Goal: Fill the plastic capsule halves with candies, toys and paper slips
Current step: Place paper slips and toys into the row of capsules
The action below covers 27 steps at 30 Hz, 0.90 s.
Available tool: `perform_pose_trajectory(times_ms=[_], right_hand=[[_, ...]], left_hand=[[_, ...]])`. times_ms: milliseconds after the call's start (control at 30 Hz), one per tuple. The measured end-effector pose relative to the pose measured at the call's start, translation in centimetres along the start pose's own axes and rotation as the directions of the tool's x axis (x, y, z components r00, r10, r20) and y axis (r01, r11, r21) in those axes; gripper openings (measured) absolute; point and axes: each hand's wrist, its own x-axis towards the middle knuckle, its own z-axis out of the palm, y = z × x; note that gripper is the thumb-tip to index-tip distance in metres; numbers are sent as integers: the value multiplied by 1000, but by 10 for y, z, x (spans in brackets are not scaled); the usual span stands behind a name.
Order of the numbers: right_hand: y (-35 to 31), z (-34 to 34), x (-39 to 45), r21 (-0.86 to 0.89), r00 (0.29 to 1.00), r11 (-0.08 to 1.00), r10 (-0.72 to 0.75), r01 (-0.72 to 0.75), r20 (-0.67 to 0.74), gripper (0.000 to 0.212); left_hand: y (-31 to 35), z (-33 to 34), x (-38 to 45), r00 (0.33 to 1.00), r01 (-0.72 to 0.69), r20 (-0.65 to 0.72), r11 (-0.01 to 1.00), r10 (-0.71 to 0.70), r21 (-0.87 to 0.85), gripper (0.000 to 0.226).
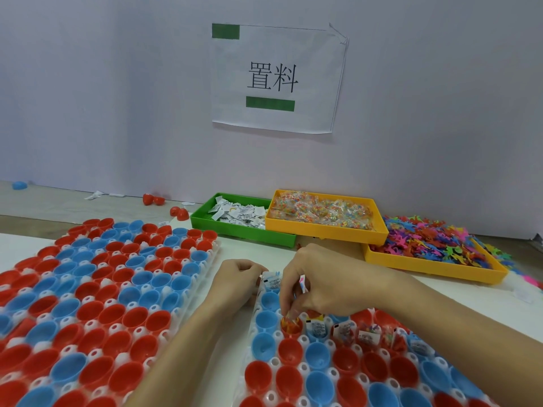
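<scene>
Filling capsule halves on the near tray (258, 374).
Right hand (320, 277) grip pinches a candy packet (291, 314) over a red half (291, 329); left hand (235, 282) grip curled round paper slips (271, 282).

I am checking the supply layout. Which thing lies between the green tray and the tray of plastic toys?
In the head view, the orange tray of candy packets sits between the green tray of paper slips and the toy tray.
</scene>
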Motion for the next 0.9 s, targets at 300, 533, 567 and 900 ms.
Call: perform_pose_trajectory(times_ms=[300,533,567,900], right_hand=[[1,1,0,-14,1000,1000,-23,23,-19,8],[-5,-1,-1,-165,1000,986,-7,12,28,11],[-6,-2,-1,-176,999,984,-3,9,32,11],[-11,-4,-3,-152,998,988,17,-7,64,7]], left_hand=[[-2,0,1,1000,-5,-8,1000,5,21,25],[-4,0,3,1000,-9,-14,1000,10,27,25],[-4,0,3,1000,-8,-13,999,9,34,25],[-4,-1,2,1000,-9,2,1000,9,18,24]])
